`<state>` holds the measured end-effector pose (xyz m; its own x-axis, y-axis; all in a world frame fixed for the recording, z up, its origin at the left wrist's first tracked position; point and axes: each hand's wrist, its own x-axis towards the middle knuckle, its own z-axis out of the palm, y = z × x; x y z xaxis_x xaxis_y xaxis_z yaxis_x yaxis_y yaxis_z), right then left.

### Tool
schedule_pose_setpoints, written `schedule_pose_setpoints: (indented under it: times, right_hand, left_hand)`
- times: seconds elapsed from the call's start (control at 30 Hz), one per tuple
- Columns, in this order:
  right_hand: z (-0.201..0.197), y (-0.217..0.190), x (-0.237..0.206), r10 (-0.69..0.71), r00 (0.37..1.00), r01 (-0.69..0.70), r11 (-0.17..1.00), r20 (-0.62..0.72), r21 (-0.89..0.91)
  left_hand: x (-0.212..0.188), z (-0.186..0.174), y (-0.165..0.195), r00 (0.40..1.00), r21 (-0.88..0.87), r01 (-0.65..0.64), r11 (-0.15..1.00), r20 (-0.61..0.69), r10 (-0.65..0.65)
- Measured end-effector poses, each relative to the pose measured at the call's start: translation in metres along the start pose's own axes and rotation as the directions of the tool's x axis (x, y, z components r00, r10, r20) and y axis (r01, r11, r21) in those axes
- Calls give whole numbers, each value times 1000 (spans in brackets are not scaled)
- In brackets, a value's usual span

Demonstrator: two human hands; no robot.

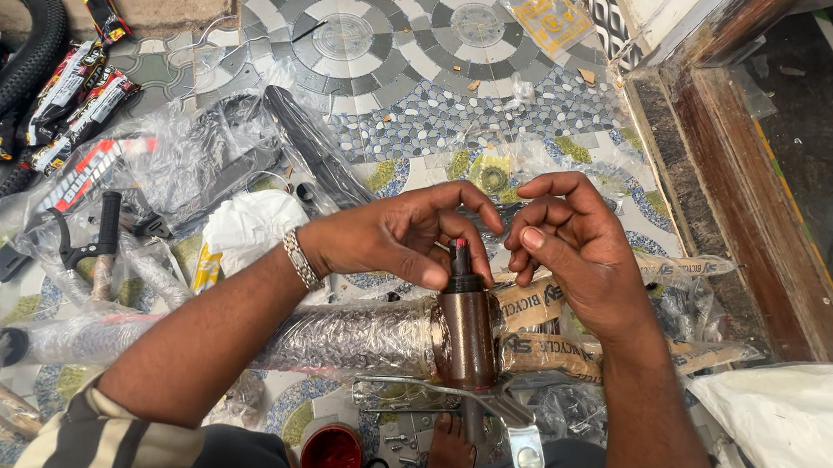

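Note:
A brown bicycle head tube (pixel 468 339) stands upright in front of me, joined to a frame tube wrapped in clear bubble wrap (pixel 347 338). A black stem with a red tip (pixel 458 260) sticks out of its top. My left hand (pixel 391 237) pinches this stem at the top with thumb and fingers. Just to the right, my right hand (pixel 571 248) hovers with its fingers curled, close to the stem but holding nothing that I can see. A metal bracket (pixel 519 444) hangs below the head tube.
A black tyre (pixel 10 58) lies at the far left beside packaged inner tubes (pixel 72 94). Plastic-wrapped bike parts (pixel 172 162) cover the patterned tile floor (pixel 402 52). A red cap (pixel 331 457) and small bolts (pixel 398 443) sit near my knees. A wooden door sill (pixel 740 212) runs along the right.

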<state>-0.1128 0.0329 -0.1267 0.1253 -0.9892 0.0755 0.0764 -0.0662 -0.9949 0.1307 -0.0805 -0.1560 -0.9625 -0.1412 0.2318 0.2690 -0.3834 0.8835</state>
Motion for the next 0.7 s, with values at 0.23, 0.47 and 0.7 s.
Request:
schedule_pose_setpoints:
  times: [0.23,0.47,0.7]
  right_hand:
    - [-1,1,0,16,1000,-16,1000,-3,23]
    - [-3,3,0,3,1000,-3,1000,6,17]
    - [-2,6,-4,-92,985,108,988,144,-112]
  left_hand:
    - [13,4,-16,991,155,54,986,-131,-33]
    - [3,0,-23,959,148,250,957,-173,-224]
    - [0,-5,-24,980,144,184,972,-109,-169]
